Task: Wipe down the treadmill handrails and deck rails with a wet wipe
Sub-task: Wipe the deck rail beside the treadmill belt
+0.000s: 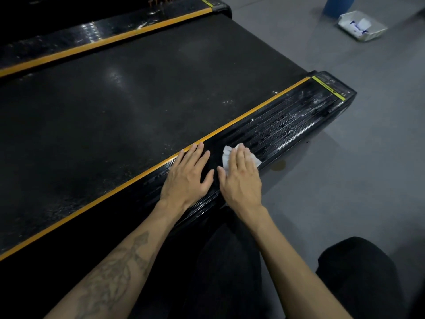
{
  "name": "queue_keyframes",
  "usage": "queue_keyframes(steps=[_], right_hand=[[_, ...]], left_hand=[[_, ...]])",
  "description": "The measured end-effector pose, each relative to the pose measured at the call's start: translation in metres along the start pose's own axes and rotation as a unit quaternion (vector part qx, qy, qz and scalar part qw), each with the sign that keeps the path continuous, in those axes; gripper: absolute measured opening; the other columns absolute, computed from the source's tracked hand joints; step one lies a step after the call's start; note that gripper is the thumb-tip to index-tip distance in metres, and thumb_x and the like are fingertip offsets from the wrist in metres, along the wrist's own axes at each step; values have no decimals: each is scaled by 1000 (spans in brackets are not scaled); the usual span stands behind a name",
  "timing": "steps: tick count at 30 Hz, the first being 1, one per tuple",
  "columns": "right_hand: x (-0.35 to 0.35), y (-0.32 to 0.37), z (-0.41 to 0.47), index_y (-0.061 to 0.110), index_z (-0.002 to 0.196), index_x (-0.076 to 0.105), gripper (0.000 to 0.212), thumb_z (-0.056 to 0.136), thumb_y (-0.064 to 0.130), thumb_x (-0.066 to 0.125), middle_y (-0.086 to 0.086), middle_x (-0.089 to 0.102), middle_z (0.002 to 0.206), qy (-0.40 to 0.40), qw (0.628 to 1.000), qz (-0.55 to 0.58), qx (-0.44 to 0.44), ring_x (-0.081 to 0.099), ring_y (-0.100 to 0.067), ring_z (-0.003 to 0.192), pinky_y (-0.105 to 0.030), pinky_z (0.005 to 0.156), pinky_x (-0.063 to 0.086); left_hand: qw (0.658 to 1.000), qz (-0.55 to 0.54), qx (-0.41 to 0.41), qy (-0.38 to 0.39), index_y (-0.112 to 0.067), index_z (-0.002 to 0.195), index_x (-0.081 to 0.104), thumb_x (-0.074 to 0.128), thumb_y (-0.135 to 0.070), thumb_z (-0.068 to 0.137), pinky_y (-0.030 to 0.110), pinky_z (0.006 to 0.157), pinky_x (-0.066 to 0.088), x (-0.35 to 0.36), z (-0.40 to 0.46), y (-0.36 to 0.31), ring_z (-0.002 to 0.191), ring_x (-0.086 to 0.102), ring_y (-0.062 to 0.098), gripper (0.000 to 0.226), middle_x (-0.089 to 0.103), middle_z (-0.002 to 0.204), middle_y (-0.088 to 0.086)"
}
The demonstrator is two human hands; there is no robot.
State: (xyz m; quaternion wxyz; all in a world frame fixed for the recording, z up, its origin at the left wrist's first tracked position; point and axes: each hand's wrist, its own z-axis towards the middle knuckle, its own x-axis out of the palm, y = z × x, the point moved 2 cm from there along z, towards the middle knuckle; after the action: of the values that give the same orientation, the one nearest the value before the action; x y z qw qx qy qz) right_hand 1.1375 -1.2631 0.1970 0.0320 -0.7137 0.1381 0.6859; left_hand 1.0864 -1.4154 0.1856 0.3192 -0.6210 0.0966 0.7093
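Note:
A black ribbed deck rail (289,120) with an orange inner stripe runs diagonally along the near side of the treadmill belt (128,107). Its far stretch glistens with wet streaks. My right hand (241,176) lies flat with straight fingers on a white wet wipe (227,155), pressing it onto the rail. My left hand (187,173) rests flat on the rail just to the left, fingers spread, holding nothing. The far deck rail (92,35) shows beyond the belt, also shiny.
A pack of wipes (362,25) lies on the grey floor (345,171) at the upper right, beside a blue object (338,4). My dark-trousered knees (358,268) are at the bottom right, close to the rail. A small stain marks the floor beside the rail.

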Motion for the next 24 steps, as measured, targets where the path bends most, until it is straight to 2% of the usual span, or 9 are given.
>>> queue_keyframes(steps=[4,7,10,15,20,24], right_hand=[[-7,-12,24,5,163,5,67,111,45,17,-14,-1,172,21,999,-2,-47,-2,-24,159,-38,129,5],[-7,-26,21,4,163,6,66,112,44,16,-15,-1,171,8,1000,-16,-20,-2,-25,159,-39,129,5],[1,-10,-3,2,162,8,71,110,48,18,-18,3,171,-7,1000,-2,8,2,-29,159,-41,129,9],[-3,-15,15,8,164,6,71,109,51,19,-10,-3,172,13,999,15,-48,-4,-21,159,-37,129,3],[1,-17,-7,6,164,8,70,110,50,20,-13,1,172,-18,999,30,19,-1,-24,159,-38,129,5],[1,-6,-6,6,163,7,68,111,48,19,-11,-1,172,-2,999,49,-14,-3,-22,159,-38,130,1]], left_hand=[[1000,5,6,0,-12,154,45,42,-44,103,45,128,21,-1,0,-1,156,23,19,60,32,166,8],[1000,-5,1,-7,-13,153,46,43,-43,103,45,127,23,-1,0,-2,155,25,18,58,34,165,7],[1000,-9,-4,-8,-14,152,47,37,-45,102,45,127,24,0,1,-2,155,26,17,60,36,164,7],[1000,2,1,-11,-14,152,47,38,-44,104,44,127,23,0,0,-1,155,26,17,57,36,164,6],[1000,2,-1,-7,-14,153,46,39,-43,105,43,128,20,1,1,-1,155,25,17,57,35,165,6],[1000,10,4,-3,-15,154,44,40,-42,105,44,128,20,0,2,-1,156,24,19,56,34,165,7]])
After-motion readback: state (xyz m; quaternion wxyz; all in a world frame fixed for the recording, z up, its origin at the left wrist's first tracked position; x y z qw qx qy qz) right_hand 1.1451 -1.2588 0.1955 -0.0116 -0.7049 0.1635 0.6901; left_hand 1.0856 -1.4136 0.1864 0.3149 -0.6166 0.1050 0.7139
